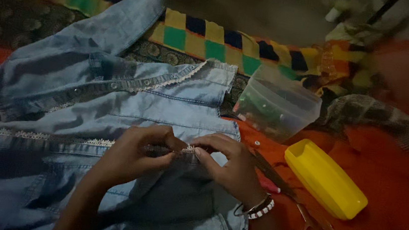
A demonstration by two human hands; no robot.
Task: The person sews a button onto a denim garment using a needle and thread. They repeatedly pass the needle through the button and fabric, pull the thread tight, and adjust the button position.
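Observation:
A light blue denim shirt (117,86) lies spread out in front of me, edged with white lace trim (62,138). My left hand (136,153) pinches the trimmed edge of the shirt near the middle. My right hand (227,164), with bangles on the wrist, pinches the same edge from the other side, fingertips almost touching the left hand's. Whether a needle is between the fingers is too dark to tell.
A clear plastic tub (278,103) with small items inside stands to the right of the shirt. A yellow oblong lid (326,177) and a pair of scissors (296,201) lie on orange cloth (396,198). A checked blanket (211,40) runs along the back.

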